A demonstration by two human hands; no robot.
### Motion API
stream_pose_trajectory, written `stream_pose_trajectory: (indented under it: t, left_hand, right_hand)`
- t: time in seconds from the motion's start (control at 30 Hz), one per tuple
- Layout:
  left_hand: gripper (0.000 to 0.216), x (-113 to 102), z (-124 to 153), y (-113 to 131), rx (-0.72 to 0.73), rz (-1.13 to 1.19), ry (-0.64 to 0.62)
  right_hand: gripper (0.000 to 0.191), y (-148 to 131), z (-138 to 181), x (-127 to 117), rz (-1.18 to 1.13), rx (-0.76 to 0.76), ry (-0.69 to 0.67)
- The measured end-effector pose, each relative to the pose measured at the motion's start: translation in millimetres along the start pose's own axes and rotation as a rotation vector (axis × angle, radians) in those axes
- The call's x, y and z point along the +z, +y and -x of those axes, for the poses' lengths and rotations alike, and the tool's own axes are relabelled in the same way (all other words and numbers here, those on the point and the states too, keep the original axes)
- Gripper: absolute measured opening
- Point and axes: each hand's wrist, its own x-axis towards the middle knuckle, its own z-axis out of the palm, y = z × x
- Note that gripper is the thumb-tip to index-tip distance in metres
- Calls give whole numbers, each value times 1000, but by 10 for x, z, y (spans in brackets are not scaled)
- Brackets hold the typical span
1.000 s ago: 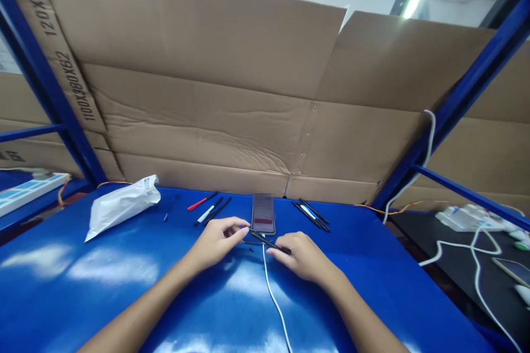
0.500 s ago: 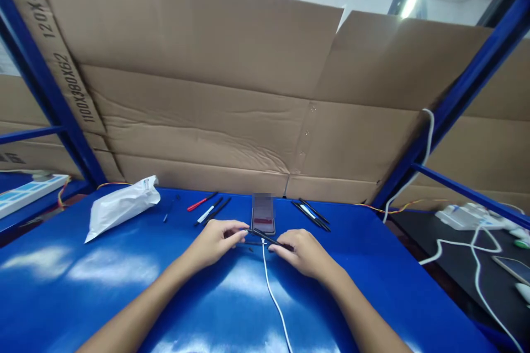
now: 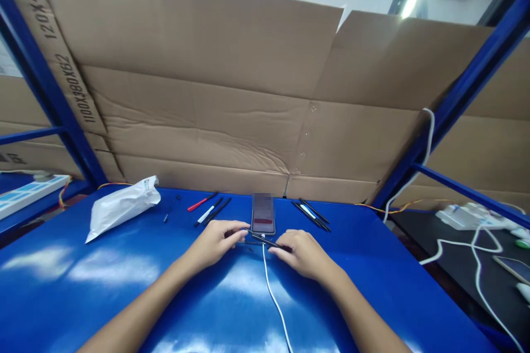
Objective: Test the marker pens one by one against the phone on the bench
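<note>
My left hand and my right hand are close together over the blue table. Between them lies a slim black pen, its left end at my left fingertips and its right end pinched in my right fingers. Just behind it, a smartphone lies on the table, its screen blurred and lit. A white cable runs from the phone toward me. Loose pens lie in a group left of the phone, with another group to its right.
A white plastic bag lies at the table's far left. Cardboard sheets stand behind the table between blue rack posts. A power strip sits at left. On a black bench at right are cables and another phone.
The view has drifted very slightly. My hands and the black pen stay almost where they were, and nothing else has moved.
</note>
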Motion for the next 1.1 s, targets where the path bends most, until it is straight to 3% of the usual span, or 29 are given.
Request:
stream_pose_trajectory:
  t: [0.43,0.73,1.1]
  left_hand:
    - [32,18,12,42,65,-48,-70]
    - [37,48,-9,47,-95,256,9]
    - [45,122,-56,-29,-151,537,30]
  right_hand:
    - [27,-32,0,2,3,-26,-24]
    - [33,11,10,15,-76,-12,79]
    - [44,-36,-6,18,-106,16,109]
